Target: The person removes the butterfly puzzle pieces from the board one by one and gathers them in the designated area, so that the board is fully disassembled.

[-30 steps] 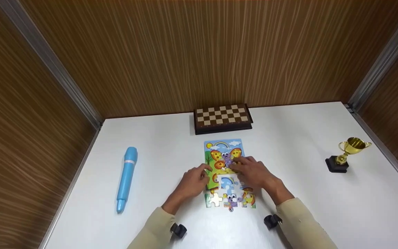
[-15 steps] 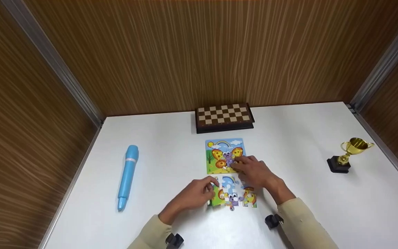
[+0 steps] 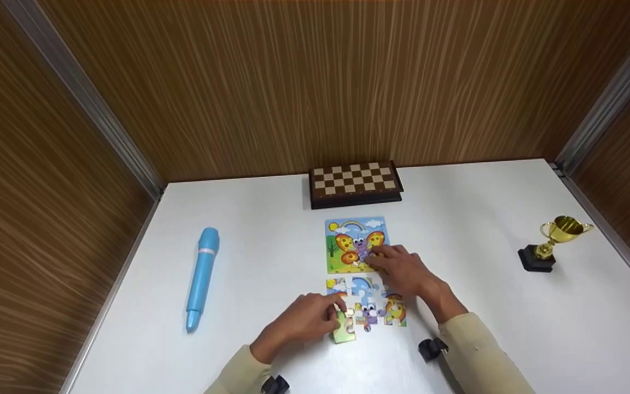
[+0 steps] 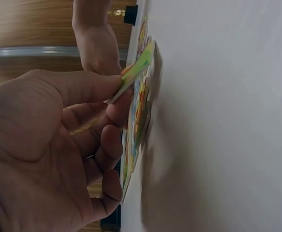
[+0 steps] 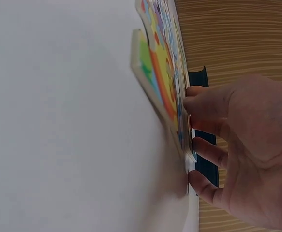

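Note:
My left hand [image 3: 305, 317] pinches a green jigsaw piece [image 3: 344, 332] between thumb and fingers. In the left wrist view that piece [image 4: 141, 63] is tilted, one end raised off the white table. My right hand [image 3: 402, 272] touches the lower right of the butterfly picture card [image 3: 341, 262], its fingers loosely bent. Below the card lie several jigsaw pieces: a sun piece [image 3: 336, 285] at upper left, a rainbow piece [image 3: 361, 285], a purple face piece [image 3: 368, 313] and a yellow-orange wing piece [image 3: 396, 312]. The right hand partly covers pieces at upper right.
A brown chessboard box [image 3: 356, 186] stands behind the card by the wood-grain wall. To the left lies a large light-blue pen-shaped object [image 3: 202, 279]. A gold trophy cup [image 3: 558, 232] on a black base is at the right.
My left hand has drawn the green piece from beside the card down towards me, over the lower left of the pieces, uncovering the sun piece. My right hand has stayed almost still.

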Demonstrator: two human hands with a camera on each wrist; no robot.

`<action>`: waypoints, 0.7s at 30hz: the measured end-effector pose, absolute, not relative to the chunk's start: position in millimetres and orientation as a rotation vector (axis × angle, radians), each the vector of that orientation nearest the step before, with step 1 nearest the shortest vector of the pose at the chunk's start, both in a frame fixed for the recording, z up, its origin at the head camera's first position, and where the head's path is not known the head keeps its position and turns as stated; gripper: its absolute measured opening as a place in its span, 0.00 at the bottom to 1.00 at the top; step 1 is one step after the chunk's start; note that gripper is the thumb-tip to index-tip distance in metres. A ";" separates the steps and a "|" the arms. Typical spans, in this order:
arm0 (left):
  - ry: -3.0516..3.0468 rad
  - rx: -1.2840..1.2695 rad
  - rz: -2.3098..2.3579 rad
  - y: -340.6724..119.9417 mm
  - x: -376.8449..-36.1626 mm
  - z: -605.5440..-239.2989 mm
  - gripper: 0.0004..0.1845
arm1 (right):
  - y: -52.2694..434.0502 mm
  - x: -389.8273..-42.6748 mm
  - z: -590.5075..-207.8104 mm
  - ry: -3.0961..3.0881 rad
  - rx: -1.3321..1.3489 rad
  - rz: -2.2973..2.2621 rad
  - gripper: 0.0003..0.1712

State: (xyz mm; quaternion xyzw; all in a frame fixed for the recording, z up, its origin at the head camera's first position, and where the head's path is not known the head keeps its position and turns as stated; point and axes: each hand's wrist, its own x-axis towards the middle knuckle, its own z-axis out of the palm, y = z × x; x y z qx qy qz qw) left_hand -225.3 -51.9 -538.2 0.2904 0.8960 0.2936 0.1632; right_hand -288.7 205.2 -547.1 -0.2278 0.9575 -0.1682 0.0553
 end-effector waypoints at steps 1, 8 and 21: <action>2.564 0.831 0.821 -52.0 -224.3 -538.8 0.12 | 204.8 -288.8 -547.0 2.905 -0.689 -0.515 0.22; 2.602 0.775 0.713 -51.0 -218.5 -539.8 0.11 | 205.2 -288.7 -547.3 2.887 -0.693 -0.521 0.24; 2.654 0.810 0.766 -54.1 -223.4 -535.9 0.09 | 205.6 -287.8 -549.9 2.902 -0.700 -0.511 0.24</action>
